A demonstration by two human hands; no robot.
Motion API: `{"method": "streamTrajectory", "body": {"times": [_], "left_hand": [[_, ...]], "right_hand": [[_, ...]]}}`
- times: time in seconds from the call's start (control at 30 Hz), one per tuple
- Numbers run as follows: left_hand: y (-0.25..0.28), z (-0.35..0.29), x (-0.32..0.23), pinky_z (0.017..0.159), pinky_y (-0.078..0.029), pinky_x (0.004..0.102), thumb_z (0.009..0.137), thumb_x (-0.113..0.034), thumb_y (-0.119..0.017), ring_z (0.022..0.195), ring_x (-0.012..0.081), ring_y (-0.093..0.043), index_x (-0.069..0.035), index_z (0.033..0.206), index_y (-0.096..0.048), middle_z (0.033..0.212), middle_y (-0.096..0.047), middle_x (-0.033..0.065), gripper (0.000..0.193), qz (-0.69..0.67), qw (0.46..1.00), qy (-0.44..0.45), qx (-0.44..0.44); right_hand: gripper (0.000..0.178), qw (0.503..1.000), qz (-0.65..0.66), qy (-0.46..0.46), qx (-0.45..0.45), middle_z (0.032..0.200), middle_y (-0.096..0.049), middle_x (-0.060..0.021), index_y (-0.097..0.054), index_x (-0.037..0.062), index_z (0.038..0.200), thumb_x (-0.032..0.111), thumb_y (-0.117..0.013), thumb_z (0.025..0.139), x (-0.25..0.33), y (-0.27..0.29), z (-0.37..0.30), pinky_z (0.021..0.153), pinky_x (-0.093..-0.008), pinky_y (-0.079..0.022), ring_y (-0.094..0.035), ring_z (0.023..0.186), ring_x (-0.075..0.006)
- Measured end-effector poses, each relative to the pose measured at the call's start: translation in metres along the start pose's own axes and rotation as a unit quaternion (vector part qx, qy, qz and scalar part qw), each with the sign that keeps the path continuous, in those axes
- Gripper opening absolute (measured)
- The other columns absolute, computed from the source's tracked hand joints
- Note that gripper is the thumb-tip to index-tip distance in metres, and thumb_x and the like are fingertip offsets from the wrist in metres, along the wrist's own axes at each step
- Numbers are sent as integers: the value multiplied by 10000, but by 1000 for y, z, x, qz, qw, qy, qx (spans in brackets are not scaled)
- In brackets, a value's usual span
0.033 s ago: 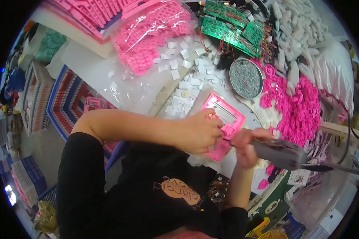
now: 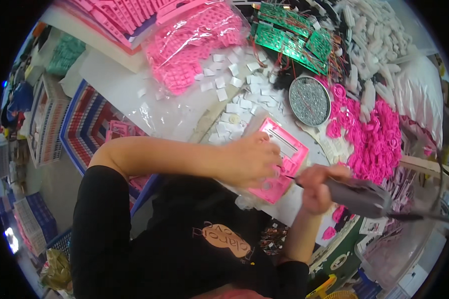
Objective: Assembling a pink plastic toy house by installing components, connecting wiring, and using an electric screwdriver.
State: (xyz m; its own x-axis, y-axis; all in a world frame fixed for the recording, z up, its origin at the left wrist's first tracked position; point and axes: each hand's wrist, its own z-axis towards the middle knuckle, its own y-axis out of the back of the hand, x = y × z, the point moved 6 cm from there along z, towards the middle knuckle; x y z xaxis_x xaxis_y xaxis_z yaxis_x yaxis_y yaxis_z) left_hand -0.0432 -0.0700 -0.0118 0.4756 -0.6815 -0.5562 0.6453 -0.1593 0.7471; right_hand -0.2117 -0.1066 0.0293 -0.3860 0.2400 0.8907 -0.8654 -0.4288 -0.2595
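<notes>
A white-topped bench spreads across the scene, with a blue-rimmed striped crate beside it at the person's left. At its far side lies a clear plastic bag of pink grid-like parts; over to the right sit a heap of magenta loops, a pile of white elongated pieces and a cluster of green circuit boards. A grey electric screwdriver lies nearly level in the right hand, whose fingers are wrapped around its front end, the thin bit pointing at a pink plastic casing. That casing lies on the bench in front of the person, under the left hand, whose fingers are bent over it; whether they pinch anything cannot be told. Beyond the casing stand a round tin of small metal screws and scattered white paper squares.
</notes>
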Motion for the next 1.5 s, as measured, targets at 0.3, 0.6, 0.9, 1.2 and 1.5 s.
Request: {"method": "streamTrajectory", "body": {"times": [0.3,0.6,0.9,1.2,1.5], "left_hand": [[147,-86,126,789,-491,464,776,-195,-735,924,334,-591,-42,915,-601,939,-593,143,246,402,868,293,0],[162,-58,71,842,-500,416,808,-67,-737,957,317,-635,-29,1035,-664,1004,-667,131,241,272,933,132,-195],[73,-36,-10,791,-568,333,729,93,-720,941,288,-699,-57,1008,-613,1069,-699,145,334,-119,961,65,-241],[40,-37,-29,785,-599,385,800,-18,-793,937,313,-719,-37,1019,-605,1061,-695,169,290,-140,963,-12,-230],[31,-60,-15,741,-545,296,797,38,-723,859,203,-685,-20,1140,-637,1013,-679,107,358,-300,939,167,-28]], "right_hand": [[386,1000,20,15,-5,625,-462,-20,-464,51,1172,209,-700,910,25,40,18,526,-322,-446,-440,534,-136],[514,970,-133,58,-193,996,-597,-152,-445,37,1322,103,-679,869,48,41,27,713,-402,-539,-597,838,-231],[703,980,-185,-62,40,1461,-437,-191,-451,46,1408,86,-792,794,-6,-38,-14,920,-352,-529,-511,1269,-263],[327,934,-296,87,179,1042,-671,-87,-721,75,960,1,-795,650,10,-43,-23,710,-365,-522,-647,875,-259],[235,902,-283,-193,263,884,-657,-83,-708,61,1010,58,-769,783,2,-51,-18,631,-333,-509,-625,698,-217]]}}
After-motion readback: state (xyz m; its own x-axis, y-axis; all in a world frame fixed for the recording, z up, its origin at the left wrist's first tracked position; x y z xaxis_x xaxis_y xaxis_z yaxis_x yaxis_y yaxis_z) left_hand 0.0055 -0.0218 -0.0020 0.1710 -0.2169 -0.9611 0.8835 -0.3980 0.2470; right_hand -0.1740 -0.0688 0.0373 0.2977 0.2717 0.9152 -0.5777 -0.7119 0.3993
